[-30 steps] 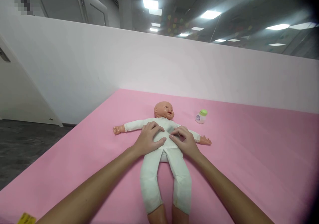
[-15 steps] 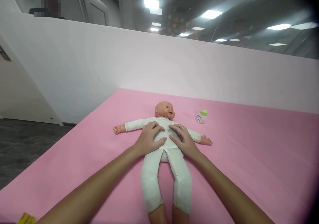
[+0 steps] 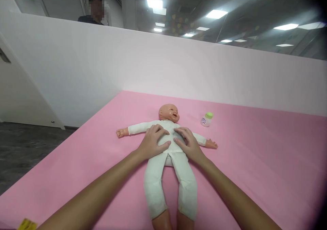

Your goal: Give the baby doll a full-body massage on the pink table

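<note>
Where the white partition wall (image 3: 178, 66) meets it, a pink table (image 3: 255, 155) fills the view; a person (image 3: 93, 10) stands behind the wall. Doll (image 3: 170, 162) in white suit lies face-up mid-table, arms spread. Left hand (image 3: 153, 143) and right hand (image 3: 187, 143) rest flat on its torso, fingers spread, gripping nothing. Small green-capped bottle (image 3: 206, 119) stands near the doll's head.

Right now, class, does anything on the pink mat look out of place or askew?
Nothing stands out. The doll lies flat on its back, both hands, left hand and right hand, on its chest; the small bottle stands upright on the mat.
</note>
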`<state>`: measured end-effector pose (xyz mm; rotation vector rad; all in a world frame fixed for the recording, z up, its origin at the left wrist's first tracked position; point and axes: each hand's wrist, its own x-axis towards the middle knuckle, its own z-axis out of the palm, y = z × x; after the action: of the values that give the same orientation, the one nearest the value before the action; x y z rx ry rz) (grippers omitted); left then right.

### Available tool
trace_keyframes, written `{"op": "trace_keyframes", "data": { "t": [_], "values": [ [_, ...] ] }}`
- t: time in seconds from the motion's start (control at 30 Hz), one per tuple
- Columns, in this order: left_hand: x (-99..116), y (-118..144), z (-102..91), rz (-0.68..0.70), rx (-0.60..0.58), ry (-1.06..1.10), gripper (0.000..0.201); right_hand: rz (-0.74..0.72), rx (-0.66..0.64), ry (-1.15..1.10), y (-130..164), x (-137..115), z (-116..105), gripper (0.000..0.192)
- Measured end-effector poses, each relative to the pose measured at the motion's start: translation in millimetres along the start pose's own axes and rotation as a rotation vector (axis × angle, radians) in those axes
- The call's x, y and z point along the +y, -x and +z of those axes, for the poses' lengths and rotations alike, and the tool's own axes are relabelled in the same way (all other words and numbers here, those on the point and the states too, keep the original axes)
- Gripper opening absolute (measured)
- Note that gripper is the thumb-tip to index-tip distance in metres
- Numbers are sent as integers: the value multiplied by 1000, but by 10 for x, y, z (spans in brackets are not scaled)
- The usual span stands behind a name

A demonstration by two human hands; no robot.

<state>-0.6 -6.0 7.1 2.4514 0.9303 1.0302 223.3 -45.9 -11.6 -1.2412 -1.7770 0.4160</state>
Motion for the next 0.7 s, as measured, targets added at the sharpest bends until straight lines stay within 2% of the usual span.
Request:
{"op": "trace_keyframes", "data": {
  "t": [0.2,0.3,0.7],
  "values": [
    [-51,6,52,0,5,-54,47,20,-30,39,43,34,39,54],
    [-64,8,56,-3,-1,-55,50,32,-48,38,39,56,28,59],
    [41,-33,-32,-36,3,-13,15,21,60,9,-3,-18,-2,28]
  ]
}}
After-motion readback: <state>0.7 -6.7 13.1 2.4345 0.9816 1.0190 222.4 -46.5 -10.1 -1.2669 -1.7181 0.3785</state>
